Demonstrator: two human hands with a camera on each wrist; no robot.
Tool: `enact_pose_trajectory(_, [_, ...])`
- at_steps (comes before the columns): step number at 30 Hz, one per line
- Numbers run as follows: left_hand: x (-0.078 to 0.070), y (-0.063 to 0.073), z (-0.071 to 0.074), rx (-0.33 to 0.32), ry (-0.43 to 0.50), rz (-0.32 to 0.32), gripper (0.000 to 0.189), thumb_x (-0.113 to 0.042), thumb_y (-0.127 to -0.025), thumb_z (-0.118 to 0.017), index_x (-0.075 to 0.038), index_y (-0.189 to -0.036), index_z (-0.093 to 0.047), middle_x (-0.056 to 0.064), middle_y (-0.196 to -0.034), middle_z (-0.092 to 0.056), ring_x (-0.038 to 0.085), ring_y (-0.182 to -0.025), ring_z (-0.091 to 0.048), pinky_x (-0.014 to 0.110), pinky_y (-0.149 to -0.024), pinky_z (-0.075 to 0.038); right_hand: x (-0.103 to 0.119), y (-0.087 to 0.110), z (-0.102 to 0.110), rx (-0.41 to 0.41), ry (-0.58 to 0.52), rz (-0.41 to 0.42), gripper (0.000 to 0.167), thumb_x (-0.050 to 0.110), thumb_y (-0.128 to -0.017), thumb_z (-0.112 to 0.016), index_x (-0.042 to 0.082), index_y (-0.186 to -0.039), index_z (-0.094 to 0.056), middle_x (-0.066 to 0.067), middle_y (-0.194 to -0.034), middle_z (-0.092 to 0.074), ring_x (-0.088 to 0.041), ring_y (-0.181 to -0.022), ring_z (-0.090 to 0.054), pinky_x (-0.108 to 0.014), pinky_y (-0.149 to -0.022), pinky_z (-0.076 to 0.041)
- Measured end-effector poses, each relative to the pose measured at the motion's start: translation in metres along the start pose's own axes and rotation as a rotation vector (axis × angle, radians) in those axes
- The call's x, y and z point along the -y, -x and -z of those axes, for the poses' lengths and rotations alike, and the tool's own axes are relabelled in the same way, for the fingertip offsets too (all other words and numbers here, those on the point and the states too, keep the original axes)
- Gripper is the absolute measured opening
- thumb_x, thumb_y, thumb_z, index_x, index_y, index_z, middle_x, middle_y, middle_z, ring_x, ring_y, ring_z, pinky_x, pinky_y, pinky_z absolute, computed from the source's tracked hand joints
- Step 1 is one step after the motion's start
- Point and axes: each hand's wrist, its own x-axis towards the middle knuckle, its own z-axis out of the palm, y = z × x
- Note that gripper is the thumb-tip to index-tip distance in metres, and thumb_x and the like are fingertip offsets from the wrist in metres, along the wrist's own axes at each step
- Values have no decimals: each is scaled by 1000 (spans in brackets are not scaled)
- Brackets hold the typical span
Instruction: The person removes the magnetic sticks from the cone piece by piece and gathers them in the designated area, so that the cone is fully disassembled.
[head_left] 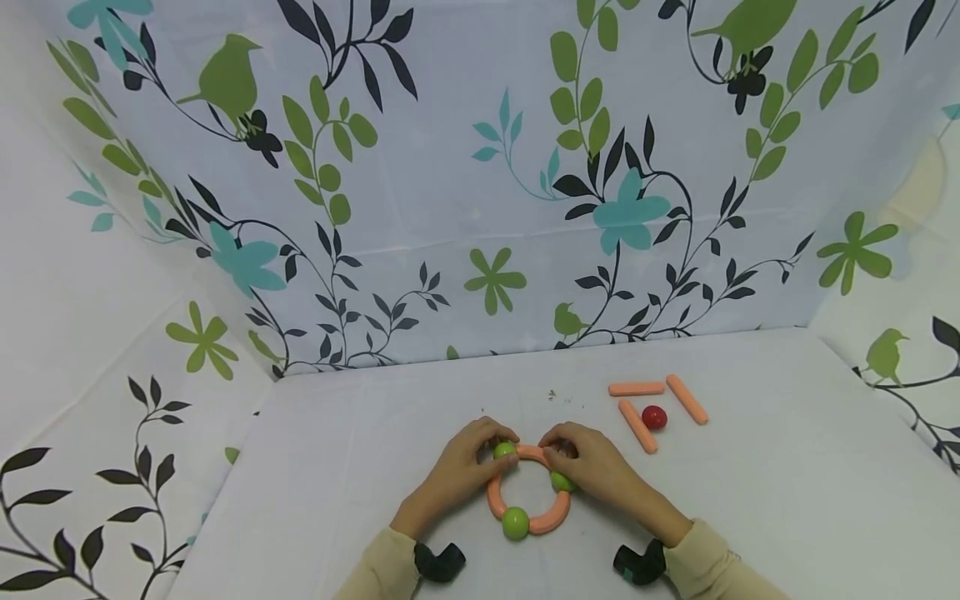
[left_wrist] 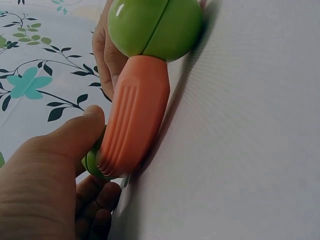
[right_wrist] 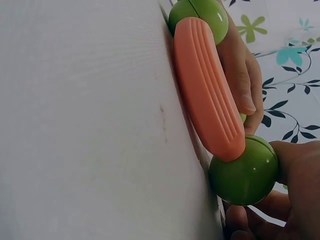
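Observation:
A toy ring of curved orange pieces joined by green balls lies on the white table. My left hand holds its upper left part, with thumb and fingers around a green ball. On the upper right my right hand grips the ring beside another green ball, its fingertips on the far curved piece. The near green ball is untouched. In the left wrist view, a ridged curved piece runs between two balls, and the left thumb presses near its end.
Beyond the right hand lie three straight orange sticks around a red ball. The white table ends at a patterned cloth at the back. Dark wrist devices sit by both sleeves.

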Motion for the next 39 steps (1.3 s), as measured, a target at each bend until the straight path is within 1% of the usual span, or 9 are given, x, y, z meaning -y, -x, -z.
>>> enact_pose_trajectory(5, [-1, -1, 1, 19, -8, 8, 20, -42, -99, -71, -33, -117, -71, -18, -114, -65, 4, -110, -57, 32, -100, -49, 2, -1, -3, -19, 11, -24, 14, 35, -94, -77, 24, -101, -74, 9, -86, -64, -9, -74, -52, -22, -61, -41])
enact_pose_trajectory(7, [-1, -3, 3, 22, -19, 9, 19, -42, -99, -71, -34, -117, -70, -19, -115, -65, 4, -112, -57, 34, -102, -49, 3, -3, -3, -36, 13, -32, 13, 34, -92, -79, 24, -100, -74, 10, -86, -65, -9, -74, -52, -22, -62, -42])
enact_pose_trajectory(12, [1, -11, 7, 12, -37, 0, 18, -41, -99, -71, -36, -116, -70, -19, -116, -65, 4, -114, -57, 36, -104, -49, 8, -8, 0, -83, 2, -46, 10, 30, -91, -80, 22, -96, -75, 8, -82, -64, -10, -74, -53, -23, -63, -42])
enact_pose_trajectory(16, [3, -14, 7, 13, -39, -2, 18, -41, -98, -71, -36, -115, -70, -19, -115, -64, 4, -114, -57, 35, -104, -49, 10, -9, 0, -96, -16, -71, 11, 28, -90, -80, 19, -95, -76, 5, -77, -62, -11, -71, -53, -24, -61, -42])
enact_pose_trajectory(22, [3, -11, 5, 22, -25, -5, 19, -43, -99, -70, -34, -116, -70, -18, -114, -65, 4, -112, -57, 34, -103, -49, 10, -5, -4, -112, -17, -110, 15, 31, -89, -82, 19, -93, -75, 6, -74, -62, -10, -67, -53, -23, -57, -41])
enact_pose_trajectory(27, [4, -9, 3, 9, -22, -22, 20, -44, -99, -70, -33, -116, -70, -16, -114, -66, 5, -112, -58, 34, -102, -49, 12, -4, -8, -131, 5, -123, 15, 32, -89, -81, 19, -90, -73, 5, -74, -61, -11, -66, -52, -24, -57, -40])
enact_pose_trajectory(32, [4, -7, 3, 8, -11, -7, 19, -44, -98, -72, -36, -114, -70, -19, -112, -65, 4, -112, -58, 35, -102, -49, 13, -3, -11, -129, 10, -142, 15, 31, -89, -80, 19, -89, -72, 4, -74, -60, -12, -64, -52, -25, -56, -39])
enact_pose_trajectory(39, [4, -3, 0, 6, -15, -6, 17, -45, -97, -72, -35, -111, -69, -19, -110, -65, 5, -108, -58, 33, -99, -49, 14, 0, -12, -123, 7, -151, 14, 27, -89, -81, 18, -89, -71, 4, -74, -61, -12, -64, -53, -25, -57, -40])
